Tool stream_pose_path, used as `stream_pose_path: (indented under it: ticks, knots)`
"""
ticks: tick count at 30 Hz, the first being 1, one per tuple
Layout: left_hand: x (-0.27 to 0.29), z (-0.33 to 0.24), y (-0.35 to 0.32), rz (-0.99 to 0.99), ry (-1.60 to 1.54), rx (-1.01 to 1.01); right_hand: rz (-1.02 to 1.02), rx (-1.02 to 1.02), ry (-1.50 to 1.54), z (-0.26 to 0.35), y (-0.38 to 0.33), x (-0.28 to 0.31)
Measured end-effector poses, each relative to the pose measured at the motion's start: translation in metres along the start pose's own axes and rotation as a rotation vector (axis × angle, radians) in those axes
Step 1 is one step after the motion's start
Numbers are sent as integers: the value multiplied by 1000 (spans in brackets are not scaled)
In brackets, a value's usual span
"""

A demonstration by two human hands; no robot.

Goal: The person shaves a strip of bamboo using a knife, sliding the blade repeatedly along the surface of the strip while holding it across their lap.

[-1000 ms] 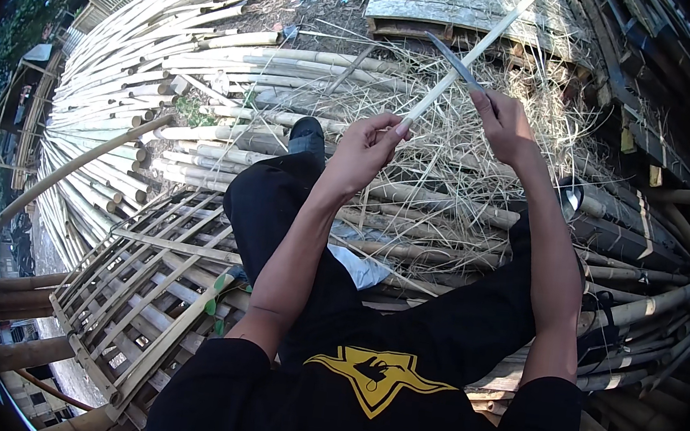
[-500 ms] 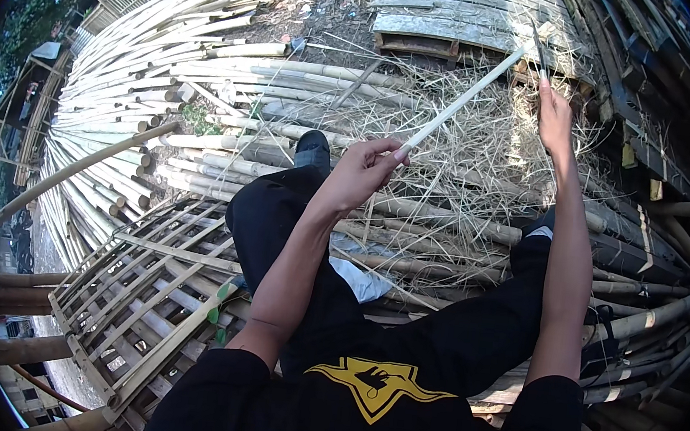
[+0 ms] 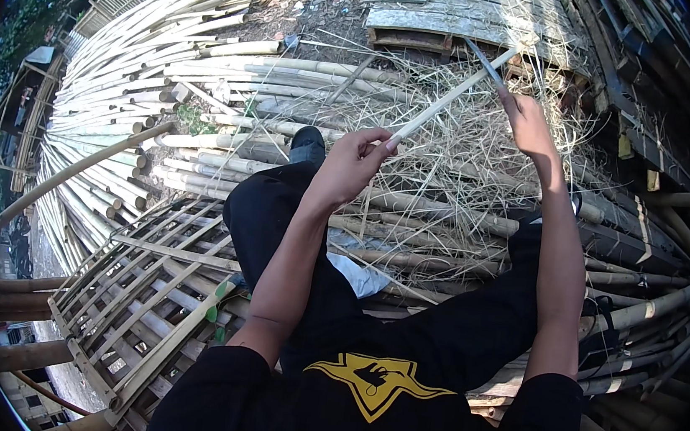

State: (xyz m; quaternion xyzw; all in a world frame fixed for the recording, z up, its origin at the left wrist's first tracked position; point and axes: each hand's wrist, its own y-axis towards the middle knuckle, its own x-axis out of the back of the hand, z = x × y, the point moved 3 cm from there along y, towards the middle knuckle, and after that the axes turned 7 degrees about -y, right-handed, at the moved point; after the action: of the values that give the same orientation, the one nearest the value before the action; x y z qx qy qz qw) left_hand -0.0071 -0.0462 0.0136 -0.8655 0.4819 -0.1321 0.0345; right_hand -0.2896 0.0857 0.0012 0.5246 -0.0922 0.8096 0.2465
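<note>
At twelve o'clock, the left hand [image 3: 350, 164] has its fingers clamped on the near end of a pale strip [image 3: 439, 107], which slants out toward one. Farther out, at one o'clock, the right hand [image 3: 530, 130] has its fingers closed round a knife [image 3: 487, 65], its blade angled toward eleven, crossing the strip near its far end. Past them lies a slatted platform [image 3: 467, 16].
</note>
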Motion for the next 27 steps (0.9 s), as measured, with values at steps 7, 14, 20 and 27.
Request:
stream_pose_path:
  ticks: [7, 14, 20, 27]
  knots:
    - [0, 0, -2, -33, -37, -36, -100, -112, 207, 10, 0, 2]
    - [-2, -4, -3, -14, -121, -29, -73, -82, 292, -18, 5, -10]
    - [3, -3, -5, -31, -92, -38, -176, -79, 279, -11, 6, -1]
    - [3, -7, -6, -7, -89, -38, -170, -186, 277, -52, 17, 3]
